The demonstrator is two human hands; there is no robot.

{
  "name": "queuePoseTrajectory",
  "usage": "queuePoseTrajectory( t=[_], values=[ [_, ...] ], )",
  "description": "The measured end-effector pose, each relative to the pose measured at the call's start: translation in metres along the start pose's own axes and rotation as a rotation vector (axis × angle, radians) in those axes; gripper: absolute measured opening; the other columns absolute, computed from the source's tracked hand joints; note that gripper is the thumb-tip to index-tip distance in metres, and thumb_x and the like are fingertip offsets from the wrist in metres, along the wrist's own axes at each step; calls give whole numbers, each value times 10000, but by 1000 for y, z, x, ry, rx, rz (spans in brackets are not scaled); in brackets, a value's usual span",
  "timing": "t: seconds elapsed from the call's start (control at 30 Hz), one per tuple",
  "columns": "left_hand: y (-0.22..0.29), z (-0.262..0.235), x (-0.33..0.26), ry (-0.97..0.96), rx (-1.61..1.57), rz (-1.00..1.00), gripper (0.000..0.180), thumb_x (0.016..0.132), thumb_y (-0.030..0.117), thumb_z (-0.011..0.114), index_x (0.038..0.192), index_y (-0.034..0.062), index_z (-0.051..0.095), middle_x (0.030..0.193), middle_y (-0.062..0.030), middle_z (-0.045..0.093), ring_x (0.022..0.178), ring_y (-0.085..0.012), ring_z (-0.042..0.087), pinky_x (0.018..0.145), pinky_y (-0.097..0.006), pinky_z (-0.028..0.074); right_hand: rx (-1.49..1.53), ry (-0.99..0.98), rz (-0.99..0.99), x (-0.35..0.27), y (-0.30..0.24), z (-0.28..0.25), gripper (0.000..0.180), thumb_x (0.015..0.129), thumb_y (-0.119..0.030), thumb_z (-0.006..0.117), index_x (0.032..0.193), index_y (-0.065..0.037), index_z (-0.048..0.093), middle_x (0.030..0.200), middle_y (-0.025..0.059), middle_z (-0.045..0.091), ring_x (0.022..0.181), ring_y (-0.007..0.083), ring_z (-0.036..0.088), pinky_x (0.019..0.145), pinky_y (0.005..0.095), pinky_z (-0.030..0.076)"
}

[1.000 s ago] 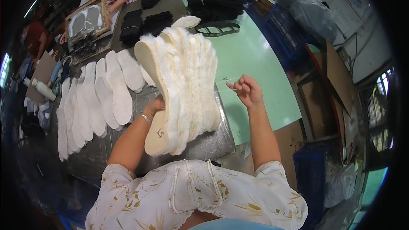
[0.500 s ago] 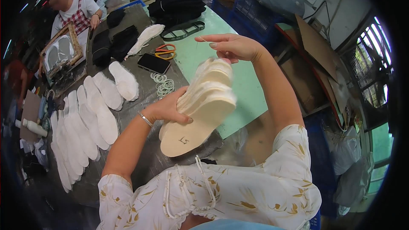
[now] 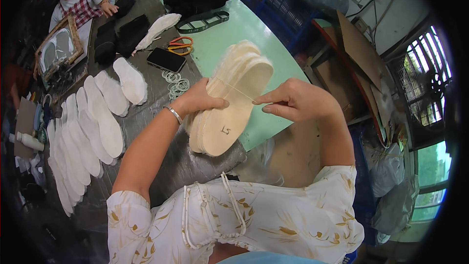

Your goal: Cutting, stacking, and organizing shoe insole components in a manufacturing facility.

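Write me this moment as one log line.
left hand: grips insole stack | right hand: stretches thin pale band across it | nearby: phone, scissors, loose pale rings

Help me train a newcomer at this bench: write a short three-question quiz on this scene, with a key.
1. Multiple choice: what does the left-hand grip hold?
A) a white, cylindrical bottle
B) a stack of cream, fleecy, foot-shaped insoles
C) a folded black cloth

2. True or false: in the picture, the black, rectangular phone lies between the orange, loop-handled scissors and the pale, round rings.

3. Short answer: what stretches across the stack to the right-hand grip?

Key
1. B
2. True
3. A thin, pale, stringlike band
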State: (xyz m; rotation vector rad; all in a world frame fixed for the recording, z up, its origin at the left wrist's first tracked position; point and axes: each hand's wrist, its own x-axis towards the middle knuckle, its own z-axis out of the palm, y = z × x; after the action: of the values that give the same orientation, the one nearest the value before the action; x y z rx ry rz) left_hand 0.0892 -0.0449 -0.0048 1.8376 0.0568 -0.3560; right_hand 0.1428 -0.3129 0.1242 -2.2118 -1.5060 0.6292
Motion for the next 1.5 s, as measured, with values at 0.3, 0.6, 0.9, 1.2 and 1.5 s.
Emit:
queuePoseTrajectory(
  t=[0.3, 0.6, 0.9, 1.2, 1.5],
  values=[
    [-38, -3, 7, 14, -404, 35, 806, 744, 224, 824, 1352, -88, 396, 1219, -169, 603, 1068, -224, 631, 911, -339, 522, 808, 682, 214, 21, 93, 147, 444, 907, -275, 686, 1237, 9, 597, 1333, 152, 568, 1211, 222, 565, 1005, 348, 468],
    [29, 84, 7, 91, 47, 221, 930, 720, 324, 841, 1352, -147, 347, 1235, -225, 573, 1121, -240, 604, 938, -333, 505, 1582, 593, -84, -6, 101, 168, 734, 793, -388, 692, 1367, 28, 500, 1254, 161, 628, 1122, 249, 633, 979, 367, 505],
    [84, 237, 24, -172, 303, 359, 1010, 684, 477, 864, 1311, -144, 374, 1159, -237, 613, 1050, -251, 653, 860, -329, 545, 1393, 897, 1, -138, 137, 210, 737, 731, -305, 776, 1349, 6, 524, 1244, 124, 628, 1141, 232, 618, 997, 360, 493],
    [26, 328, 42, -584, 231, 296, 1004, 737, 646, 720, 1345, -99, 429, 1305, -301, 487, 1220, -400, 541, 1057, -419, 428, 1535, 1053, -33, -224, 75, 314, 770, 724, -320, 790, 1365, -1, 505, 1271, 120, 609, 1165, 233, 601, 1000, 363, 489],
    [-26, 317, 34, -380, 26, -272, 1152, 666, 410, 861, 1377, -160, 156, 1301, -285, 464, 1224, -327, 526, 999, -365, 475, 1638, 1167, 42, -174, 132, 350, 877, 709, -356, 819, 1424, -29, 429, 1353, 120, 544, 1233, 242, 548, 1014, 380, 472]
  ],
)
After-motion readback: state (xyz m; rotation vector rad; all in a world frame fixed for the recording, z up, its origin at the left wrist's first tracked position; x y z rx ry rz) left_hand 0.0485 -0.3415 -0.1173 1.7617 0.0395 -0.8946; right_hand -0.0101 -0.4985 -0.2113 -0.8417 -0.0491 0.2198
